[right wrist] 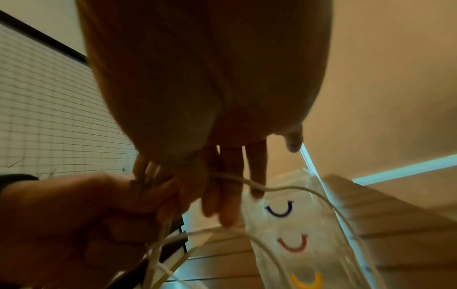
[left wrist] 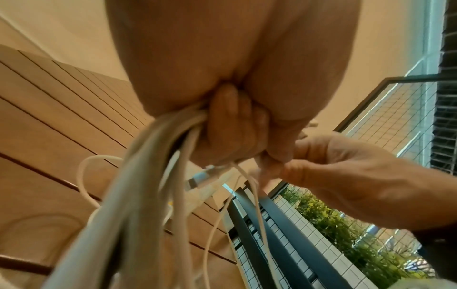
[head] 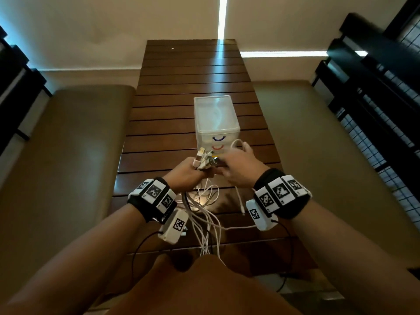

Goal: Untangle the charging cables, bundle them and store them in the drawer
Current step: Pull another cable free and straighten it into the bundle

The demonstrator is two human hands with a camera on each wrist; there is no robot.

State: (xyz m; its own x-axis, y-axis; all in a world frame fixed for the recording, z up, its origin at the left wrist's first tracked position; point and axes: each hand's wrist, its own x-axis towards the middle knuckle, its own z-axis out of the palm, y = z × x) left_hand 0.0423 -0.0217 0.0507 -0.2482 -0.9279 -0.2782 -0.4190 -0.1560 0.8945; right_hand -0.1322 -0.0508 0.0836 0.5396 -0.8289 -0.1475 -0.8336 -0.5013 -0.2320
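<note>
Several white charging cables (head: pixel 205 210) hang in a tangle from my left hand (head: pixel 188 172), which grips them in a fist above the wooden table (head: pixel 191 71). Their plug ends (head: pixel 204 159) stick up out of the fist. My right hand (head: pixel 238 167) meets the left at the plugs and pinches one cable there, with a cable loop (head: pixel 237 143) arching over it. The left wrist view shows my left fingers (left wrist: pixel 235 125) curled round the cables (left wrist: pixel 148 176) and my right hand (left wrist: pixel 333 170) pinching beside them. One cable (right wrist: pixel 284 188) runs across my right fingers (right wrist: pixel 230 185).
A translucent drawer unit (head: pixel 216 114) with blue and red handles stands shut on the table just beyond my hands; its yellow handle (right wrist: pixel 306 281) shows in the right wrist view. Padded benches (head: pixel 68 144) flank the table, and dark railings (head: pixel 375 98) stand at both sides.
</note>
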